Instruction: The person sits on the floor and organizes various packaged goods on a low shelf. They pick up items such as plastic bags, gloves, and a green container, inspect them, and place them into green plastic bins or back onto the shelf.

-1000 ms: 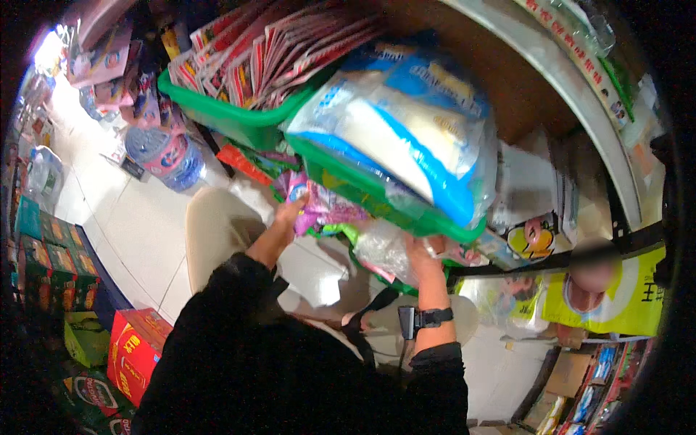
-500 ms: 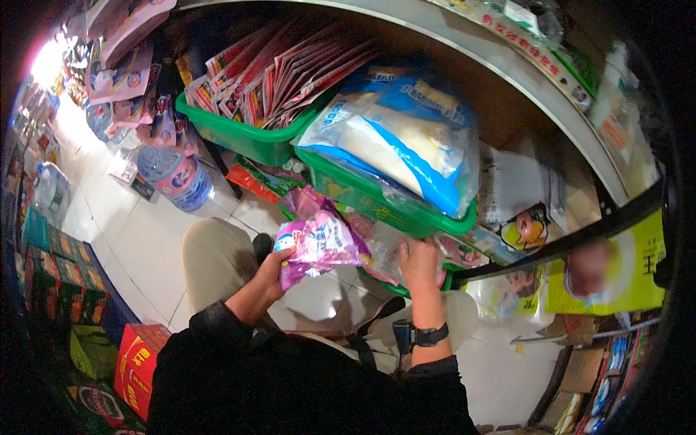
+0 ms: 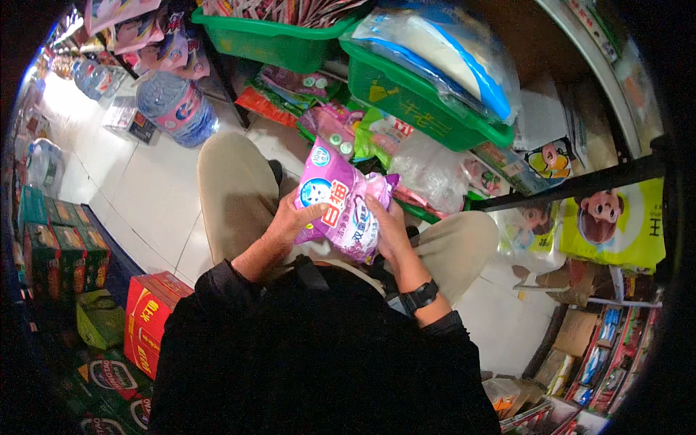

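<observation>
Between my knees I hold a purple and white bag of washing powder (image 3: 346,190) with its printed front facing up. My left hand (image 3: 293,219) grips the bag's left edge, thumb lying over the front. On the opposite edge my right hand (image 3: 389,230) also has hold, thumb on top; its other fingers are mostly hidden beneath. Just beyond the bag lie more purple packets (image 3: 332,125), a green packet (image 3: 382,135) and a crumpled clear plastic bag (image 3: 429,174), on the low shelf level.
Above these goods stand a green bin (image 3: 268,45) of red sachets and another green bin (image 3: 424,101) holding blue-and-white packages. A large water bottle (image 3: 176,109) stands on the floor at left. Red cartons (image 3: 151,319) sit lower left; yellow-green packs (image 3: 612,225) hang at right.
My right hand has left the clear plastic and now grips the purple bag's right side. The bag has turned to face up, held in both hands. The view has shifted, so the bins appear higher.
</observation>
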Demonstrator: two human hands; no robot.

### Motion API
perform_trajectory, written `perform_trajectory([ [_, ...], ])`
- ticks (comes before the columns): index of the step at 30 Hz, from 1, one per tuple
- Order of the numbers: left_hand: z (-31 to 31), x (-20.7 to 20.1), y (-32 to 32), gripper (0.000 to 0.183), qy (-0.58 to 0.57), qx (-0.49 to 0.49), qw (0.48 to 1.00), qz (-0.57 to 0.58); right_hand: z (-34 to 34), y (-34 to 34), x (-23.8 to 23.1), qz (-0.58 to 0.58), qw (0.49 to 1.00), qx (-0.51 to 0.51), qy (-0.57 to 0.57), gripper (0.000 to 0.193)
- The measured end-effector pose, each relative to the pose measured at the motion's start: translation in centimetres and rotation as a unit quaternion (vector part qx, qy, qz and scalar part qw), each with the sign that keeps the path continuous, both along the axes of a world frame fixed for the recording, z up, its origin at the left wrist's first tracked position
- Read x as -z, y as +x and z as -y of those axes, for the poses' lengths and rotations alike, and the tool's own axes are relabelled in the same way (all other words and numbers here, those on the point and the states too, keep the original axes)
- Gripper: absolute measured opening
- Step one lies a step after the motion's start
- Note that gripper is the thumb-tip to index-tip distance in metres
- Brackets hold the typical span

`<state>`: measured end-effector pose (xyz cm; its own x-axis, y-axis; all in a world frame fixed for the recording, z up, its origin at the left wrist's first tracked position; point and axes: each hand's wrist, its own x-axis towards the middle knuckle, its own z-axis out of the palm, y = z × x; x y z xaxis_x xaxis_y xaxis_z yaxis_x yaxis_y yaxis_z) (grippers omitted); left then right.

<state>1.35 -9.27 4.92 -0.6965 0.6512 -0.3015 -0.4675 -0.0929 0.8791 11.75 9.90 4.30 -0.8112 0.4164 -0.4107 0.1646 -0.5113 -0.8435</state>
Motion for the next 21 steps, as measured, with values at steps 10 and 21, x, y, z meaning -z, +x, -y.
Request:
perform_trajectory([
  [10, 0.1, 1.2, -0.8, 0.063, 0.179, 0.076, 0.942, 0.273, -2.1, -0.7, -5.2, -0.011, 0.978, -0.006, 0.210, 0.040],
  [21, 1.3, 3.4, -0.8, 0.057, 0.108, 0.097, 0.966, 0.213, -2.8, -1.5, -4.7, -0.050, 0.978, -0.067, 0.193, 0.032],
])
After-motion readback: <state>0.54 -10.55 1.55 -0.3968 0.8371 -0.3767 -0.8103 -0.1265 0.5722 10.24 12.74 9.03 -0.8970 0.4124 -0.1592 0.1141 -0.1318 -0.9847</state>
